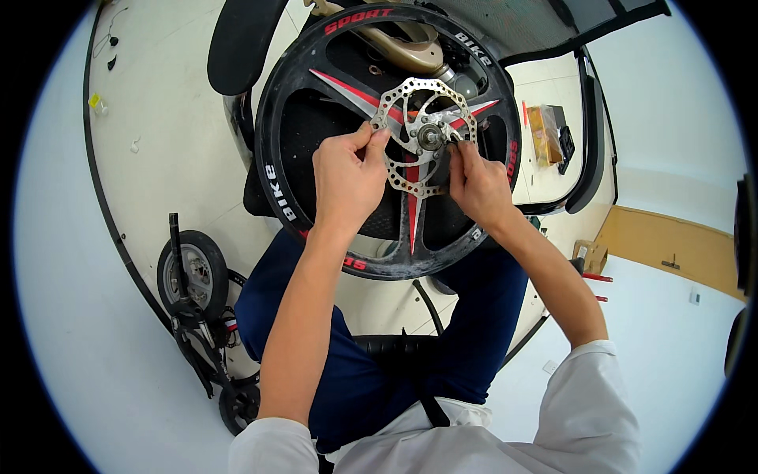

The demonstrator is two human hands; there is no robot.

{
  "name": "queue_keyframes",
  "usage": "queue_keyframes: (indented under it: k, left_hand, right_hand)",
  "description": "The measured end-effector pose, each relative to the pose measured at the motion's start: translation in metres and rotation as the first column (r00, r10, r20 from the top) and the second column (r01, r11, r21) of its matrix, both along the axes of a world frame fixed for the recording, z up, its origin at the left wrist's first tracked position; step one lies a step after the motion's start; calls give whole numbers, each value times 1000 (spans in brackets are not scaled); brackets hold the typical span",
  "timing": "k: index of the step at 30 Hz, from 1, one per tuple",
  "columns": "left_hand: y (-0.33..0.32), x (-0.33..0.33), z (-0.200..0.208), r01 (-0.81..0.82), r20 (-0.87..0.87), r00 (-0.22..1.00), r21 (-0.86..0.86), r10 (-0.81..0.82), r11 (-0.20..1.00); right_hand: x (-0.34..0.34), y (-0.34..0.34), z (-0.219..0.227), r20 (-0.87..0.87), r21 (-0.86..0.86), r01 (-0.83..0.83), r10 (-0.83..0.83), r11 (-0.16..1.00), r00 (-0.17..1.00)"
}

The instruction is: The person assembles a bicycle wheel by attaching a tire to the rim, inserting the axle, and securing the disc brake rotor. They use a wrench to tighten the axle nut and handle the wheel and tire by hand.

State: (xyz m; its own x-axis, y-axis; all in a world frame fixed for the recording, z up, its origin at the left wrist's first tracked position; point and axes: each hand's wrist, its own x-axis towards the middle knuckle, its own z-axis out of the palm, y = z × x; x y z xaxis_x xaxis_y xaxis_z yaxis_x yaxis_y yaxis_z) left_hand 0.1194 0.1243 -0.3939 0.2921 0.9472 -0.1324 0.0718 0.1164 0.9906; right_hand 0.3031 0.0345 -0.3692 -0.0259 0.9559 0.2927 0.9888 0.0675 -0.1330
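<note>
A black bicycle wheel (270, 150) with three broad spokes in black, red and silver lies flat in front of me on a black chair seat. At its middle sits a silver brake disc (433, 85) with a perforated rim, around the hub axle (430, 137). My left hand (347, 178) pinches the left edge of the disc between thumb and fingertips. On the right side of the disc, close to the hub, the fingers of my right hand (480, 183) are closed together; a small dark thing shows at their tips, too small to name.
Beyond the wheel are a gold-coloured metal part (410, 54) and the chair's mesh back (568, 20). A black armrest (245, 47) rises at the upper left. On the floor at left lies a small-wheeled bike or scooter (193, 276). A yellow box (543, 136) sits at right.
</note>
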Motion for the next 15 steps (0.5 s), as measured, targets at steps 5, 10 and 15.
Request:
queue_keyframes:
  k: [5, 10, 15]
  left_hand:
    - [-2, 0, 3, 6, 0, 1000, -10, -6, 1000]
    - [-4, 3, 4, -56, -53, 997, 2, 56, 998]
    - [16, 4, 9, -50, -71, 996, 70, 55, 996]
  right_hand:
    - [9, 4, 0, 44, 35, -103, 102, 994, 994]
    - [31, 14, 10, 153, -97, -406, 417, 909, 896]
    - [29, 32, 43, 73, -232, -536, 564, 811, 822]
